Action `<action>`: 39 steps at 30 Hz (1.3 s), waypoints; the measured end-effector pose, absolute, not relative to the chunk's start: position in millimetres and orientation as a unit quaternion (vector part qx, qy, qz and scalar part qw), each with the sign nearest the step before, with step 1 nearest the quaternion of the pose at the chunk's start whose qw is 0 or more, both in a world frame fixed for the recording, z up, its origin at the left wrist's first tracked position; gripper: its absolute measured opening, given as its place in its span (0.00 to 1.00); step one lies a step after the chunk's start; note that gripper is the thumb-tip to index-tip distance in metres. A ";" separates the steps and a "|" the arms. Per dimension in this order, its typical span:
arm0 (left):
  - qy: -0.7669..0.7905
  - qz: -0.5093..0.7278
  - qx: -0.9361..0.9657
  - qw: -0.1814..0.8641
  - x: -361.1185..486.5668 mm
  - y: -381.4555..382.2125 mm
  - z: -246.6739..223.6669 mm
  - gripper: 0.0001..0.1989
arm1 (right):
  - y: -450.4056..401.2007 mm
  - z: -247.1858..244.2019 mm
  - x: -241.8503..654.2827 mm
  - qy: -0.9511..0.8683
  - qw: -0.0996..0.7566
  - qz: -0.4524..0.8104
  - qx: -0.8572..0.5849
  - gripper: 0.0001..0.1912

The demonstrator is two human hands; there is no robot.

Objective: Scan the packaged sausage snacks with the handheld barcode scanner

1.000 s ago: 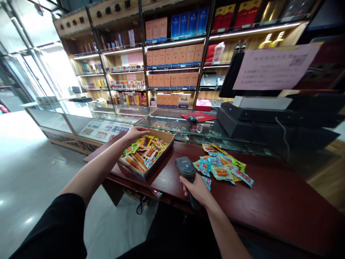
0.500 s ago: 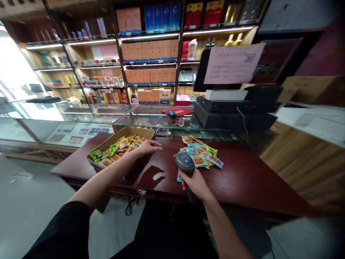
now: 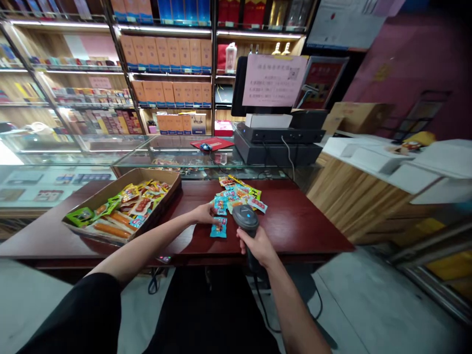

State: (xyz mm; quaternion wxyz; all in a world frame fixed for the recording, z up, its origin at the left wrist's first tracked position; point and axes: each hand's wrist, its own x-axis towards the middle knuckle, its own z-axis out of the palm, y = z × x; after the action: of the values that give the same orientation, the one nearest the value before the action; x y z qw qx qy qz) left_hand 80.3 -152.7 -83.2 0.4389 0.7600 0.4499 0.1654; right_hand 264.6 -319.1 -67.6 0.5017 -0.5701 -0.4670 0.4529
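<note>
My right hand point(image 3: 258, 245) is wrapped round the handle of a black barcode scanner point(image 3: 246, 219) with a small blue light on its head. My left hand point(image 3: 204, 215) reaches over the dark red table, its fingers apart at the near left edge of a pile of snack packets point(image 3: 239, 193). Its fingertips are beside a blue packet point(image 3: 219, 229) that lies nearest me; whether they touch it I cannot tell. To the left, an open cardboard box point(image 3: 162, 175) contains yellow, green and clear sausage packets point(image 3: 142, 205).
Behind the table point(image 3: 298, 221) runs a glass counter point(image 3: 147, 149) with a red mat point(image 3: 221, 143) and a black till unit point(image 3: 276, 150) under a screen with a paper sheet. White boxes point(image 3: 424, 169) stand on a wooden counter at the right. The scanner's cable hangs below the table.
My left hand has moved right, from beside the cardboard box to the packet pile. The view has turned to the right. The scanner stays in my right hand.
</note>
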 end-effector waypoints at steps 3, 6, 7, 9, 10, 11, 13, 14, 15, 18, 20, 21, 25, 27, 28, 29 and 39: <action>0.467 0.172 0.764 0.411 80.8 -156.4 -85.3 0.30 | -319.6 -69.7 265.7 -0.472 0.498 0.458 -0.566 0.18; 0.464 0.170 0.762 0.418 82.9 -160.3 -85.2 0.29 | -319.6 -70.3 265.5 -0.478 0.497 0.461 -0.558 0.18; 0.459 0.169 0.760 0.427 83.9 -161.5 -84.8 0.28 | -319.6 -70.2 265.4 -0.480 0.497 0.462 -0.557 0.18; 0.454 0.168 0.755 0.443 85.9 -163.9 -83.5 0.25 | -319.7 -69.5 265.2 -0.482 0.497 0.462 -0.554 0.17; 0.452 0.167 0.753 0.448 86.6 -165.0 -82.6 0.24 | -320.0 -68.9 265.2 -0.483 0.497 0.461 -0.554 0.17; 0.452 0.166 0.752 0.451 87.2 -166.2 -81.6 0.22 | -320.3 -68.2 265.1 -0.484 0.497 0.461 -0.554 0.17; 0.448 0.163 0.750 0.459 87.7 -169.0 -79.6 0.20 | -321.2 -66.5 264.7 -0.485 0.497 0.459 -0.554 0.16; 0.445 0.163 0.748 0.464 87.7 -170.7 -78.7 0.19 | -321.8 -65.6 264.2 -0.486 0.497 0.458 -0.554 0.16; 0.444 0.164 0.745 0.470 87.6 -172.6 -78.1 0.18 | -322.3 -64.8 263.6 -0.488 0.496 0.457 -0.554 0.16; 0.449 0.178 0.720 0.498 87.3 -178.5 -77.9 0.16 | -323.8 -63.2 260.1 -0.490 0.491 0.457 -0.557 0.15; 0.449 0.207 0.683 0.537 86.9 -180.9 -78.9 0.15 | -324.7 -62.4 256.2 -0.493 0.484 0.458 -0.559 0.15; 0.446 0.228 0.663 0.556 86.5 -181.1 -79.4 0.15 | -325.1 -61.8 253.9 -0.498 0.479 0.458 -0.559 0.15; 0.440 0.333 0.607 0.571 83.1 -174.7 -78.4 0.19 | -326.5 -56.7 241.8 -0.529 0.459 0.453 -0.552 0.13; 0.442 0.363 0.594 0.566 80.6 -169.7 -74.2 0.21 | -326.9 -52.2 235.2 -0.532 0.451 0.451 -0.557 0.12; 0.443 0.368 0.591 0.566 79.4 -167.7 -71.2 0.22 | -326.9 -49.9 232.2 -0.533 0.447 0.450 -0.560 0.12; 0.443 0.369 0.589 0.566 78.3 -166.1 -67.7 0.22 | -326.7 -47.8 229.4 -0.534 0.444 0.449 -0.563 0.11; 0.439 0.393 0.571 0.572 73.2 -166.2 -48.8 0.28 | -319.2 -44.9 221.0 -0.553 0.451 0.427 -0.555 0.10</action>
State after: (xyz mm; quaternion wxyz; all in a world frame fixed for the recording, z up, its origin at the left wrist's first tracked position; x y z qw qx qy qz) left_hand 73.2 -166.2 -48.8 0.5720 0.5709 0.4387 0.3930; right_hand 221.0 -319.2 -44.9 0.4506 -0.5554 -0.5534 0.4269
